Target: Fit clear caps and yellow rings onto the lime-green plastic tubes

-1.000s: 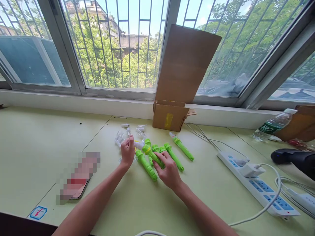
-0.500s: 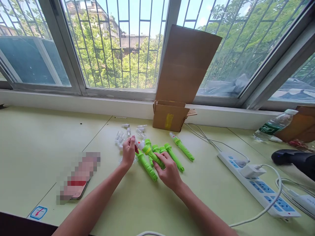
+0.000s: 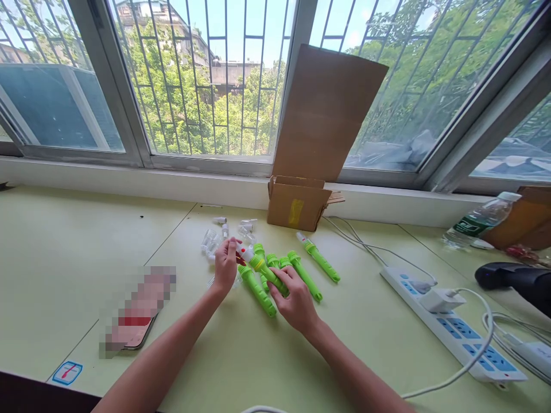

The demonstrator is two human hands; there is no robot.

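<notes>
My left hand [image 3: 225, 264] is closed, thumb and fingers pinching the far end of a clear-and-white tip piece [image 3: 245, 252] with a red spot on it. This piece meets the threaded collar of a green ribbed tube [image 3: 259, 266]. Wrapped round the tube's lower part is my right hand [image 3: 295, 295]. Several other green tubes [image 3: 258, 293] lie beneath and beside the hands, threaded ends pointing away from me. Farther right lies a green tube with a clear tip [image 3: 321, 259] fitted on it. Loose clear plastic pieces [image 3: 209, 241] are scattered just beyond my left hand.
A cardboard box [image 3: 299, 203] with a tall raised flap stands against the window sill. On the left lies a phone [image 3: 140, 335], partly pixelated. To the right are a white power strip [image 3: 451, 327] with cables, a water bottle [image 3: 480, 221] and a black object [image 3: 512, 278].
Both hands stay in nearly the same place. The tip piece has shifted slightly at the collar, and its red marking shows a little more clearly.
</notes>
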